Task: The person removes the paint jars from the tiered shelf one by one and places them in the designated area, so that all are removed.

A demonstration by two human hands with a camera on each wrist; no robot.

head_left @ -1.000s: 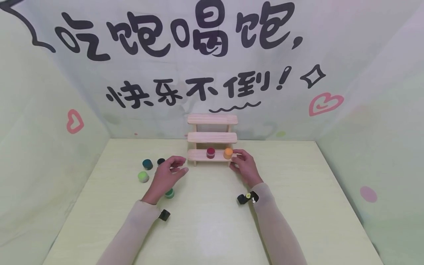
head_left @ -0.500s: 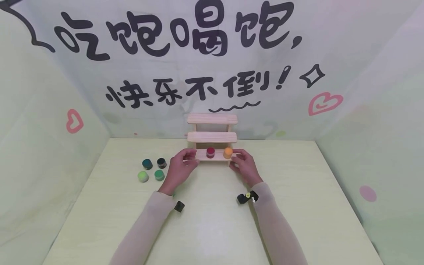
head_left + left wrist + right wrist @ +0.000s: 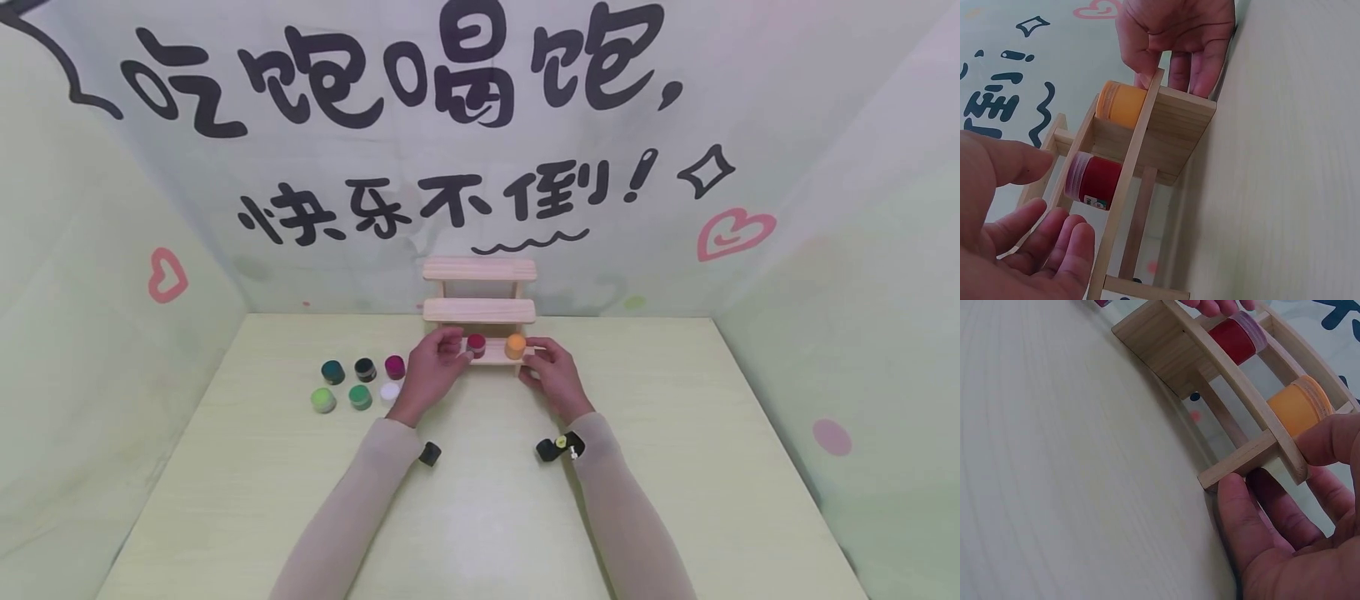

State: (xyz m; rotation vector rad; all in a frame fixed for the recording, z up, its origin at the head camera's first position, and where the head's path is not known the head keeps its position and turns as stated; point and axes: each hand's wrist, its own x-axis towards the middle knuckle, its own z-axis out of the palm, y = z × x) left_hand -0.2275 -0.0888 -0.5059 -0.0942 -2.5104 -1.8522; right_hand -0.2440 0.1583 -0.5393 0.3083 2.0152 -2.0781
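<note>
A small three-tier wooden display stand (image 3: 480, 311) is at the back of the table. On its lowest step sit a red paint jar (image 3: 476, 346) and, to the right, an orange paint jar (image 3: 516, 347). My left hand (image 3: 431, 371) is just left of the red jar; the left wrist view shows its thumb and loosely bent fingers apart from each other, with a gap to the jar. With my right hand (image 3: 561, 382) I hold the right end of the lowest step, thumb (image 3: 1329, 440) at the plank and fingers by the leg.
Left of the stand, several paint jars stand in two rows: teal (image 3: 333, 372), black (image 3: 365, 369), magenta (image 3: 394, 367), light green (image 3: 323, 400), green (image 3: 360, 397) and white (image 3: 389, 393). A printed cloth backdrop (image 3: 637, 258) hangs close behind the stand.
My left hand has moved right and slightly up, from beside the loose jars to the red jar, uncovering the magenta and white jars. My right hand has stayed at the stand's end.
</note>
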